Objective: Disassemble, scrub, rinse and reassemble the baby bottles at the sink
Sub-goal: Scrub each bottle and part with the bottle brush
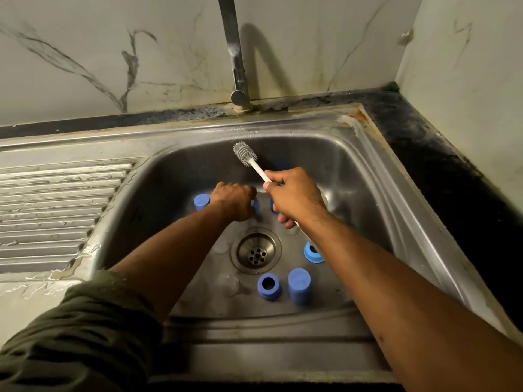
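A steel sink holds scattered blue bottle parts: a cap and a ring near the drain, below both hands. The right hand grips a bottle brush, bristles up. The left hand, just beside it, curls around a blue part, mostly hidden.

Right hand: gripped the bottle brush over the sink.
Left hand: curled round a blue part near the sink's back wall.
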